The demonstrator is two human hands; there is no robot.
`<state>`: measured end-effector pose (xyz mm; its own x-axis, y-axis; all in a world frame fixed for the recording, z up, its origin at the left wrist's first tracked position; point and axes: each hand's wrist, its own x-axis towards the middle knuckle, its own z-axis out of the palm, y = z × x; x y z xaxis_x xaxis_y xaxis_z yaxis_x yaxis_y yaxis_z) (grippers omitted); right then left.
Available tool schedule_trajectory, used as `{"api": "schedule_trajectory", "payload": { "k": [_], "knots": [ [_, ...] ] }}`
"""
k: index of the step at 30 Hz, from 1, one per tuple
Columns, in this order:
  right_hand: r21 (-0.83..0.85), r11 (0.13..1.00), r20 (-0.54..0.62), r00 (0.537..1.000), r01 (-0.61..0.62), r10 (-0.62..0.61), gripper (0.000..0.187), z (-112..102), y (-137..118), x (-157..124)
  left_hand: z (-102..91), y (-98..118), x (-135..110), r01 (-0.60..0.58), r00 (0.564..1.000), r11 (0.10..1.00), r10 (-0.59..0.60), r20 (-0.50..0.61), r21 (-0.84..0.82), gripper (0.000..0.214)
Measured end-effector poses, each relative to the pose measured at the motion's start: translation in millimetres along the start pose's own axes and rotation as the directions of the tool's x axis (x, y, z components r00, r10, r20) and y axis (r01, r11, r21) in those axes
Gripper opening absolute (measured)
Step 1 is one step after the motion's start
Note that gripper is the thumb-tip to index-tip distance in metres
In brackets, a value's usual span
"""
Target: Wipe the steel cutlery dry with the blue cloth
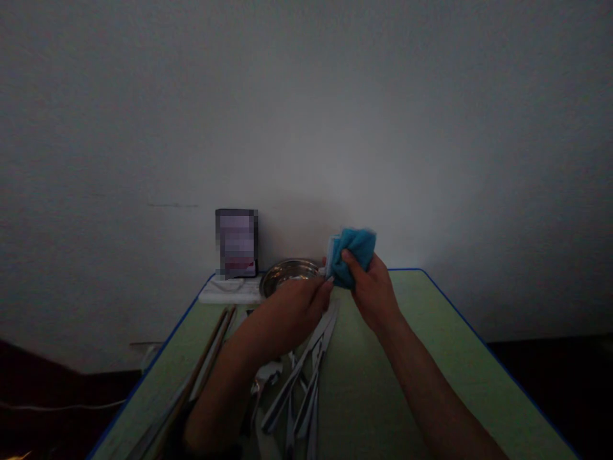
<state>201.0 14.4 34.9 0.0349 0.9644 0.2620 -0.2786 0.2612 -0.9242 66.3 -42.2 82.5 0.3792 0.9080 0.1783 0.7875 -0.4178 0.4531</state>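
Above the far part of a green tabletop (416,291), your right hand (377,291) closes around a folded blue cloth (358,252), your thumb pressed flat across its near face. Your left hand (306,303) reaches in from the other side, its fingers drawn in close at the cloth's lower left edge; whether they pinch the fabric or something within it, you cannot tell from this view. The cloth, bunched and creased, sits raised in front of a pale wall (306,115), a lighter, whitish layer showing along its left side; its outer edge is slightly blurred. Just beyond your left hand stands a shiny metal bowl (268,281), partly hidden. Below your hands, table knives (282,397) lie crossed over one another beside a spoon (269,372), with slender brown sticks (207,350) to the left, partly covered by your forearm.
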Motion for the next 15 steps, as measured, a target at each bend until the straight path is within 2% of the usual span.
{"api": "schedule_trajectory", "payload": {
  "k": [4,7,11,15],
  "knots": [
    [-0.052,0.997,0.053,0.997,0.052,-0.049,0.034,-7.4,-9.4,0.6,-10.2,-2.7,-6.7,0.01,0.998,0.996,-0.003,0.069,-0.094,0.037],
    [0.039,0.998,0.031,0.998,0.058,-0.059,0.029,-5.7,-14.4,0.5,-18.4,-8.1,-13.3,0.046,0.99,0.985,-0.023,0.139,-0.164,0.036],
    [0.224,0.974,-0.013,1.0,0.031,-0.029,0.024,0.8,-19.7,-0.6,-28.2,-13.6,-20.1,0.036,0.999,0.985,-0.03,0.036,-0.172,0.034],
    [0.258,0.966,0.043,0.999,-0.012,0.001,0.025,2.6,-21.6,-1.7,-33.9,-9.8,-20.9,0.022,0.999,0.993,-0.025,-0.027,-0.118,0.034]
  ]
}}
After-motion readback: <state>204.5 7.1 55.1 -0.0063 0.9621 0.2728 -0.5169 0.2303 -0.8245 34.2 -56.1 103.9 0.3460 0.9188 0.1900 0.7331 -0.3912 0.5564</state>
